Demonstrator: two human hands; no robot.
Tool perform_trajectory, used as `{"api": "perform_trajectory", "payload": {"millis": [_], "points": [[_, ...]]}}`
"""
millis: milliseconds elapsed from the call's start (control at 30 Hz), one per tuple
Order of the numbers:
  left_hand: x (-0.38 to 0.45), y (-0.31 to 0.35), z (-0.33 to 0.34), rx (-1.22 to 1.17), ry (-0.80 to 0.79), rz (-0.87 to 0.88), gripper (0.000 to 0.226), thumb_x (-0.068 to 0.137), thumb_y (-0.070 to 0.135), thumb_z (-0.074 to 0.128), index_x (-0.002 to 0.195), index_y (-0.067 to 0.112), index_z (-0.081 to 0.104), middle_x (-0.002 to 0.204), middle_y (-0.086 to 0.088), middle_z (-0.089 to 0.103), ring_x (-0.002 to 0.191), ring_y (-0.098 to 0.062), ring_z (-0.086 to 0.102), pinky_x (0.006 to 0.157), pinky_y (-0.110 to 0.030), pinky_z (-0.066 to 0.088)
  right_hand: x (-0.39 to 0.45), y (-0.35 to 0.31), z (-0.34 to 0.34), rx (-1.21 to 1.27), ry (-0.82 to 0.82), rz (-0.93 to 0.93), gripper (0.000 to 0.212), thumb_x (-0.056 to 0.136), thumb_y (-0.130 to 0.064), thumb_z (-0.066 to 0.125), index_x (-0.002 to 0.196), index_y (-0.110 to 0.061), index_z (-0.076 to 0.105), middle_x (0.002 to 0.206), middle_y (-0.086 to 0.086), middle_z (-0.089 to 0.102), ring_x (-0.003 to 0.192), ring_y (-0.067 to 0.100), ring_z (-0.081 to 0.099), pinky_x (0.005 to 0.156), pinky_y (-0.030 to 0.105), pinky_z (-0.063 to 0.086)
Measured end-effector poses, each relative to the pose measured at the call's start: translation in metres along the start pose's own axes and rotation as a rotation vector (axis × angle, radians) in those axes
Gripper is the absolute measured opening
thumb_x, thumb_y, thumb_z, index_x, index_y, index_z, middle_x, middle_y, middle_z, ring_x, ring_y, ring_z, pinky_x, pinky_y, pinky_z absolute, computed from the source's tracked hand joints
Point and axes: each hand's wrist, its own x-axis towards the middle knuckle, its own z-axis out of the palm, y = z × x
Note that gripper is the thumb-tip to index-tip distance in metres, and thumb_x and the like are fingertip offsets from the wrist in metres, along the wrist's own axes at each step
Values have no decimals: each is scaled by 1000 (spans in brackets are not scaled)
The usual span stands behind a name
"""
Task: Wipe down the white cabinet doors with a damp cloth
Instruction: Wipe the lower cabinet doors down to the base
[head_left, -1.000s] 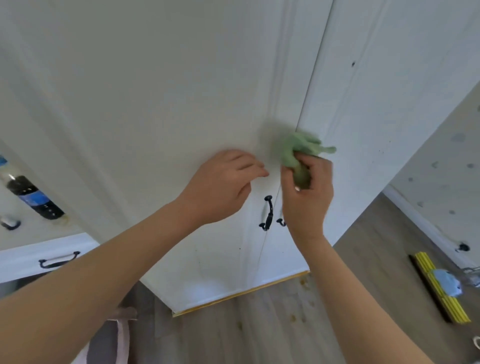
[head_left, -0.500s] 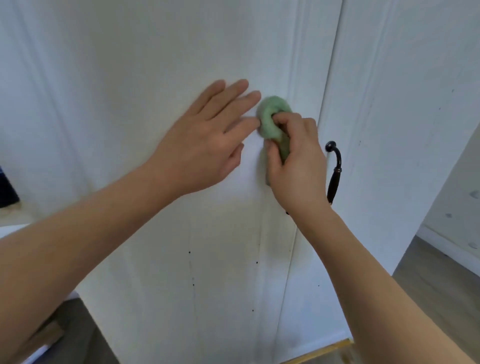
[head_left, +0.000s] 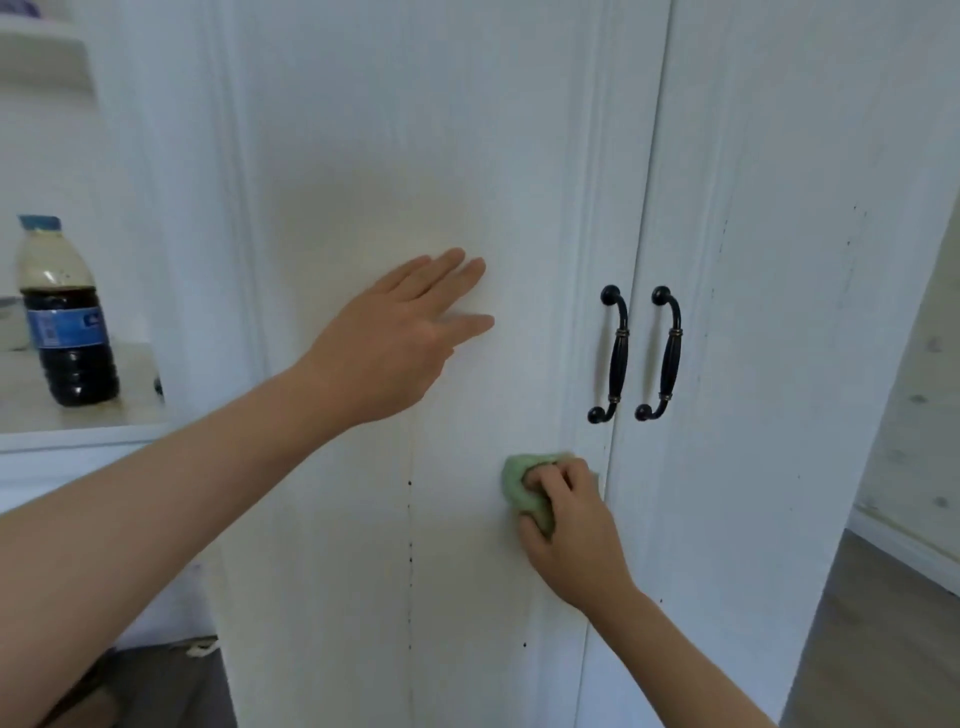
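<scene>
1. The left cabinet door fills the centre of the frame. It is the one being wiped, and it looks only partly done: a vertical line of small dark specks runs down its lower middle, left of the cloth, so at least that strip appears to need a pass.

2. The right cabinet door takes up the right of the frame. Nothing touches it, and faint dark dots show near its upper right edge, so it probably remains to be wiped.

3. The left hand lies flat on the left door at mid-frame, fingers straight and spread, holding nothing; it seems to be bracing the door.

4. The right hand is at lower centre right, its fingers curled around the cloth and pressing it to the door.

5. A bottle of dark liquid stands on a desk at the left edge. Its blue label is too blurred to read, and no other writing shows.

6. Two black handles sit side by side at the seam between the doors; whether they have been wiped cannot be told.

7. The green cloth, bunched small, sits on the left door just below the left handle, near the seam.
</scene>
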Motion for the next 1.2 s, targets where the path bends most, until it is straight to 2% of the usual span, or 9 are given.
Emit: {"api": "perform_trajectory", "payload": {"millis": [167, 333, 433, 533, 633, 700, 900, 1100, 1200], "points": [[7, -7, -14, -20, -46, 34, 57, 81, 19, 79, 136, 21, 62, 154, -14, 46, 142, -34, 44, 109, -49, 42, 51, -28, -22, 89, 230, -11, 28, 88, -8, 60, 115, -18, 60, 110, -11, 38, 93, 8, 46, 74, 24, 44], [12, -32, -24, -169, -51, 17, 54, 92, 5, 64, 143, 21, 55, 152, 1, 50, 141, -20, 47, 110, -43, 46, 108, -58, -37, 234, 375, 32, 29, 95, -30, 62, 121, -19, 60, 113, -2, 46, 110, 16, 47, 93, 31, 44], [16, -48, -33, -145, -41, 118, 43, 91, 1, 64, 131, 16, 65, 142, -1, 60, 133, -23, 55, 104, -45, 52, 71, -49, -22, 45, 106, -280, 27, 94, -31, 60, 119, -21, 62, 108, -3, 49, 101, 16, 49, 78, 34, 52], [15, -57, -36, 49, 5, 169, 44, 87, 19, 71, 131, 17, 65, 149, -9, 53, 141, -34, 45, 112, -52, 41, 69, -40, -22, 1, -132, -453, 23, 91, -27, 60, 114, -25, 65, 101, -9, 50, 86, 11, 51, 66, 30, 51], [17, -78, -51, 145, 96, 44, 47, 88, 35, 68, 133, 19, 65, 153, -17, 46, 143, -42, 39, 115, -57, 34, 107, -58, -33, 237, 145, -188, 21, 91, -19, 67, 110, -26, 68, 97, -11, 52, 82, 5, 56, 70, 19, 47], [18, -95, -60, 100, 87, 29, 42, 93, 26, 68, 135, 20, 64, 153, -18, 46, 142, -41, 41, 115, -54, 37, 121, -80, -32, 355, 340, -45, 24, 91, -15, 67, 113, -24, 69, 99, -9, 54, 87, 1, 57, 75, 12, 43], [13, -116, -66, -73, 2, 37, 46, 97, 13, 62, 142, 23, 58, 161, -6, 36, 151, -28, 29, 122, -44, 28, 82, -97, 15, -102, -137, -678, 23, 87, -21, 60, 108, -24, 70, 91, -4, 54, 76, 16, 55, 61, 28, 49], [7, -119, -63, -174, 10, 44, 43, 101, 15, 57, 143, 22, 56, 164, -7, 29, 155, -25, 18, 126, -40, 17, 133, -132, -15, 457, 456, 39, 23, 94, -16, 63, 114, -28, 66, 99, -4, 54, 81, 1, 57, 69, 8, 43], [5, -122, -59, -176, 23, 68, 42, 102, 16, 55, 143, 21, 56, 164, -7, 30, 155, -25, 19, 127, -35, 12, 116, -143, 19, 45, 218, -417, 23, 90, -20, 60, 111, -23, 69, 96, -1, 54, 80, 18, 57, 62, 27, 49]]}}
